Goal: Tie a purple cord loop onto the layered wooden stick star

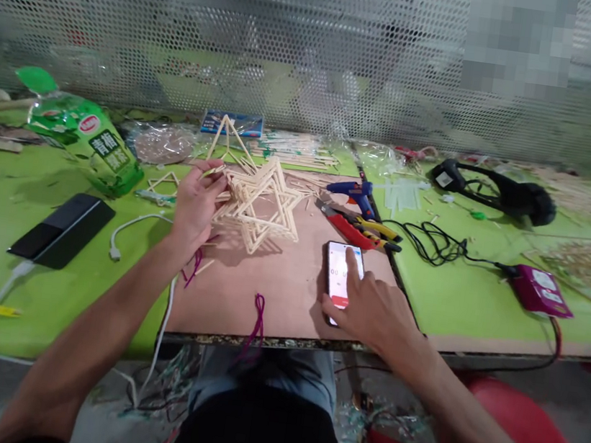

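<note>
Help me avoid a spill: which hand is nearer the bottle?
Left. The left hand, holding the stick star, is to the right of the bottle; the right hand is much farther right, over the lit phone.

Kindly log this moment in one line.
left hand: grips wooden-stick star frame | right hand: on lit smartphone | beyond smartphone: red-handled pliers, blue glue gun

two hands [378,312] are counted. one star [265,206] is held in the left fingers [214,180]; one phone [331,273] is touched by the right fingers [354,276]. left of the left fingers, one bottle [88,143] and one black device [63,229] are seen. beyond the right fingers, one glue gun [356,195] and two hand tools [347,228] are found; right of them, one purple box [540,290].
</note>
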Demonstrator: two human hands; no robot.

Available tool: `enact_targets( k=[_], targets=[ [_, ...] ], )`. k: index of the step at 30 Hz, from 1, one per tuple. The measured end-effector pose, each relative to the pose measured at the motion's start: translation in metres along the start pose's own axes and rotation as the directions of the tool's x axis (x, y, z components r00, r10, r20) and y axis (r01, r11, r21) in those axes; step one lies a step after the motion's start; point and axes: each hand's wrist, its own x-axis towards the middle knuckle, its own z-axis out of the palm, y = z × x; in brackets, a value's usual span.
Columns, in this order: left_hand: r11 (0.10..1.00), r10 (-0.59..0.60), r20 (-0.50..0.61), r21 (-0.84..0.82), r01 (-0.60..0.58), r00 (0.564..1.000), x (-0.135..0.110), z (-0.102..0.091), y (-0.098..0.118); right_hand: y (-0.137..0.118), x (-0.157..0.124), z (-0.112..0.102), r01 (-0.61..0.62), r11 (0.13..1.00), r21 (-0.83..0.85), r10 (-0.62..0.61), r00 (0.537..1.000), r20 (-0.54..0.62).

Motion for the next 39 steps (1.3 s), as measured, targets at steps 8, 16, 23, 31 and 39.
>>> enact_targets(
  k=[8, 16, 23, 31, 39],
  targets=[
    [0.991, -0.112, -0.04, -0.078, 0.108, 0.993, -0.007, 0.006, -0.005, 0.031, 0.029, -0.001, -0.062, 0.998, -0.004, 0.062, 0.998, 0.031],
    [0.962, -0.252, 0.019, -0.103, 0.252, 0.968, -0.035, 0.025, -0.018, 0.016, 0.053, -0.024, 0.218, 0.951, 0.217, -0.136, 0.93, -0.341],
    [0.959, -0.249, 0.042, -0.126, 0.252, 0.968, -0.054, 0.036, -0.012, -0.007, 0.084, -0.011, 0.594, 0.701, 0.394, -0.397, 0.785, -0.476],
    [0.959, -0.27, 0.069, -0.075, 0.275, 0.96, -0.054, 0.035, -0.006, -0.006, 0.084, 0.0, 0.635, 0.709, 0.306, -0.384, 0.713, -0.587],
    [0.903, -0.092, 0.17, 0.429, 0.01, 0.981, -0.001, -0.01, 0.018, 0.014, 0.088, -0.002, 0.664, 0.689, 0.291, -0.348, 0.655, -0.671]
  ],
)
